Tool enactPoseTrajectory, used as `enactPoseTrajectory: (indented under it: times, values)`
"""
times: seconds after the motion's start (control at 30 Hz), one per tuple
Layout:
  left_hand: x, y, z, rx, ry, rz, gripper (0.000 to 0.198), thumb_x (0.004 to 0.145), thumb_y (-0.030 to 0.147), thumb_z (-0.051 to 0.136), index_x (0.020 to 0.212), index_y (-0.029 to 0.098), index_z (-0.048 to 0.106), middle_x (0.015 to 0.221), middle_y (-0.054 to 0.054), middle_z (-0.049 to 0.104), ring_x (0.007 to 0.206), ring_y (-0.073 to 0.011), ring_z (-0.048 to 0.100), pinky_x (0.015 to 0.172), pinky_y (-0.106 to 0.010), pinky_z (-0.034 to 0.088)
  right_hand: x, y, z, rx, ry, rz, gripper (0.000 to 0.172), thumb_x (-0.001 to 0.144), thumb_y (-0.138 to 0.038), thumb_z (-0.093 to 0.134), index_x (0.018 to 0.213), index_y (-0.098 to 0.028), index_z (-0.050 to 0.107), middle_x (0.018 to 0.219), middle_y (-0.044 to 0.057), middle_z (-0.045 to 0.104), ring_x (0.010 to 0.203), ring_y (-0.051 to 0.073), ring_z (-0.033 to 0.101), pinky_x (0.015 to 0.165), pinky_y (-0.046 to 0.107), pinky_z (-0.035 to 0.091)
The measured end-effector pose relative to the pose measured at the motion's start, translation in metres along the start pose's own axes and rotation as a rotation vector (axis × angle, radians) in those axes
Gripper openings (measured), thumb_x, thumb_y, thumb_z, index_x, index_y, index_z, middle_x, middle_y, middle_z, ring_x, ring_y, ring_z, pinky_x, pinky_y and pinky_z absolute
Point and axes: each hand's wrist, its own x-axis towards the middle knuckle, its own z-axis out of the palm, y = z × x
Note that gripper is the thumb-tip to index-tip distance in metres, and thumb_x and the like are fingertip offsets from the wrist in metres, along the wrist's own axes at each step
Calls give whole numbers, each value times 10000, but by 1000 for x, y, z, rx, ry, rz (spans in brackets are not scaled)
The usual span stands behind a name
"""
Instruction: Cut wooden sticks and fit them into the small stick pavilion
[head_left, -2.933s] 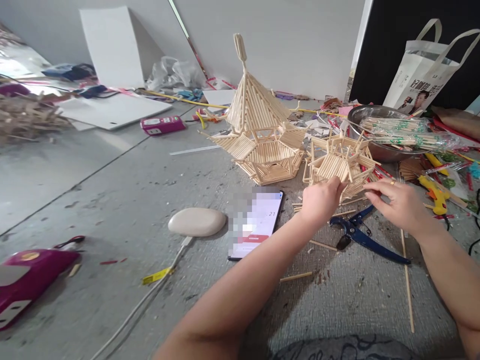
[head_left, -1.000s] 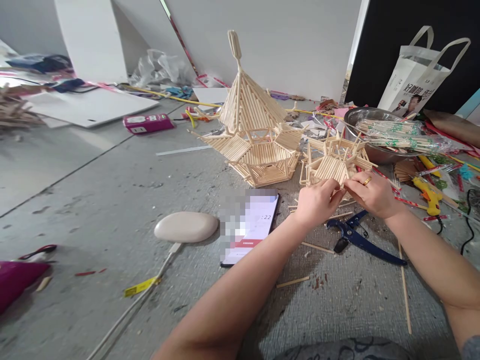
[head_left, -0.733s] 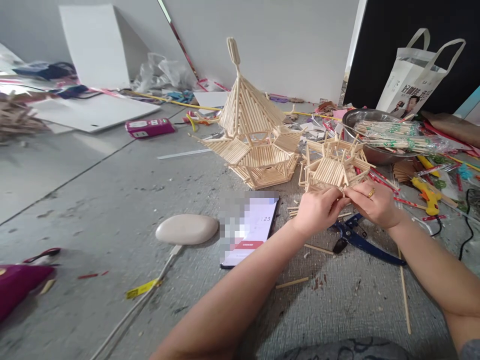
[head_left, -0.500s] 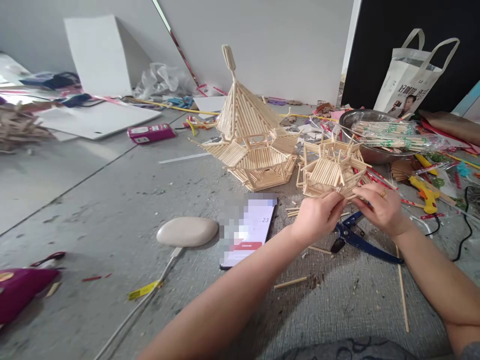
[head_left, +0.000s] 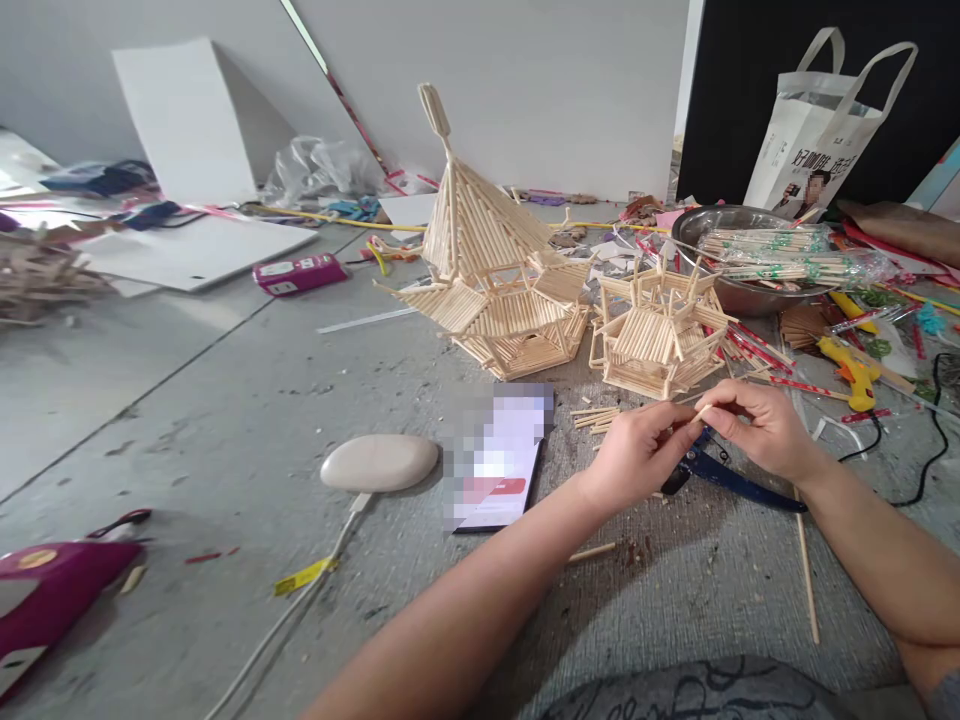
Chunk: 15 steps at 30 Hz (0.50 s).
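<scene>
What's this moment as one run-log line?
left hand: pinching stick | right hand: pinching same stick | smaller stick model: beyond hands | cutters: partly hidden by hands

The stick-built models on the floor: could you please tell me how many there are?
2: the tall pointed model, beyond the phone, and the lower model to its right, near the steel bowl. No others show.

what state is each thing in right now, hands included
left hand, pinching a short stick
right hand, pinching the same stick
tall stick model, upright, pointed roof on
small stick model, upright, sticks poking up on top
phone, face up, screen lit
blue cutter, lying down, partly hidden
glue gun, lying down
metal bowl, holding wrapped sticks
bag, standing, handles up
</scene>
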Motion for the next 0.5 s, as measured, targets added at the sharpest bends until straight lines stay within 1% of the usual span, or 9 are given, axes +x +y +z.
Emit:
enactPoseTrajectory:
  times: [0.07, 0.13, 0.2, 0.27, 0.3, 0.37, 0.4, 0.5]
  values:
    - [-2, -1, -1, -18, 13, 3, 207, 851, 249, 477, 770, 126, 623, 611, -13, 612, 534, -69, 521, 514, -190, 421, -1, -2, -2, -35, -26, 8, 201, 857, -354, 486, 827, -195, 605, 757, 13, 636, 675, 115, 573, 606, 250, 456]
    - [-4, -2, -1, -41, 29, -15, 204, 852, 241, 476, 774, 125, 624, 628, -20, 629, 549, -72, 537, 526, -191, 424, -1, -6, -9, -181, -130, 41, 228, 851, -388, 486, 903, -201, 604, 805, 23, 649, 683, 125, 581, 624, 266, 454]
    - [-4, -4, -1, -73, 38, -67, 203, 853, 240, 475, 771, 125, 622, 605, -8, 622, 522, -66, 523, 511, -186, 410, -1, -9, -20, -460, -331, 131, 281, 812, -423, 534, 986, -212, 595, 869, 35, 663, 704, 151, 596, 639, 292, 447]
    - [-3, -6, -1, -103, 49, -137, 208, 853, 246, 476, 749, 128, 612, 563, 12, 594, 480, -56, 490, 486, -177, 388, 0, -11, -28, -735, -545, 272, 301, 757, -449, 585, 921, -199, 619, 852, 59, 678, 742, 211, 621, 628, 320, 440]
    - [-3, -7, -1, -113, 58, -169, 212, 852, 251, 477, 731, 131, 604, 547, 21, 577, 467, -53, 475, 477, -174, 378, 1, -11, -28, -831, -645, 330, 305, 739, -456, 597, 882, -189, 633, 837, 77, 684, 767, 242, 631, 628, 332, 440]
    - [-3, -9, -1, -123, 78, -211, 223, 850, 257, 477, 696, 138, 587, 537, 29, 555, 466, -52, 465, 473, -171, 367, 3, -12, -22, -941, -805, 398, 318, 713, -458, 613, 836, -168, 656, 826, 113, 692, 808, 285, 641, 643, 349, 445]
    - [-2, -9, -1, -123, 86, -222, 228, 849, 259, 477, 682, 141, 578, 536, 30, 547, 469, -52, 464, 474, -170, 364, 4, -13, -17, -975, -851, 419, 327, 701, -449, 624, 839, -156, 666, 847, 131, 696, 826, 296, 644, 663, 358, 449]
    - [-3, -12, -1, -131, 80, -225, 223, 852, 262, 465, 688, 148, 564, 558, 28, 552, 483, -54, 469, 485, -169, 365, 4, -14, 1, -1015, -884, 448, 355, 694, -421, 629, 887, -128, 682, 889, 164, 695, 859, 312, 645, 686, 369, 458]
